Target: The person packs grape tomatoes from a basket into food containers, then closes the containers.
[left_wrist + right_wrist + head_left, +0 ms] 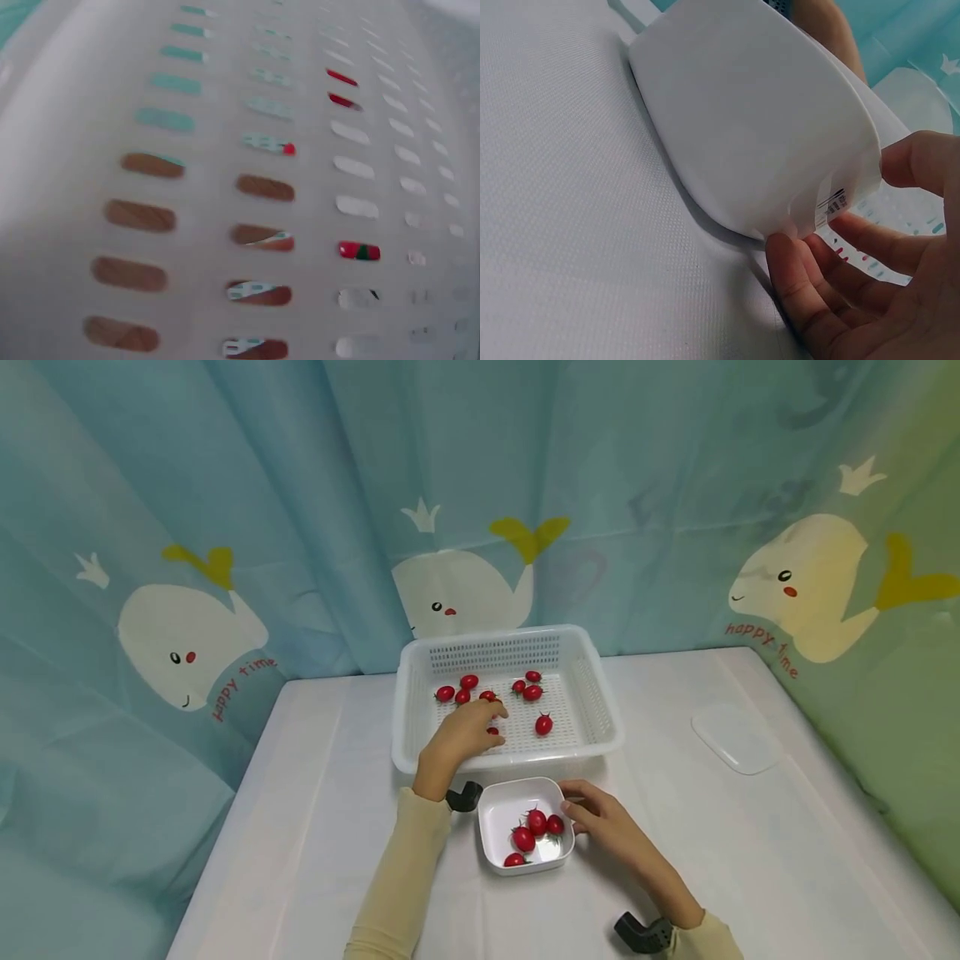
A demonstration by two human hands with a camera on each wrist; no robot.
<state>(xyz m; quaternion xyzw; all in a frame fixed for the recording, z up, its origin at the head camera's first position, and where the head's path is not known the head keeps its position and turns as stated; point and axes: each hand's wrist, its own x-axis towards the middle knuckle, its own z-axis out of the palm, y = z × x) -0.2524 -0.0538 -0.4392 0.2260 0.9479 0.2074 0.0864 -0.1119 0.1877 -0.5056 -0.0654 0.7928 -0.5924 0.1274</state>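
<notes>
Inside the white slotted basket [600, 702], my left hand [467, 731] reaches down among cherry tomatoes [543, 724]. Its thumb and fingers stand apart, with a cherry tomato [492, 732] showing between them. The left wrist view is filled by the basket wall [202, 247], and parts of the hand show only through its slots. In front of the basket sits a small white square box [495, 810] holding several cherry tomatoes [523, 838]. My right hand [862, 262] grips the box's right side, thumb at the rim and fingers against the outer wall near the barcode label [831, 204].
A clear flat lid [737, 739] lies on the white-covered table [315, 827] to the right. Behind the table hangs a blue-green curtain [637, 568] with whale prints, close to the basket's back edge. Black wrist cameras [643, 933] sit on both wrists.
</notes>
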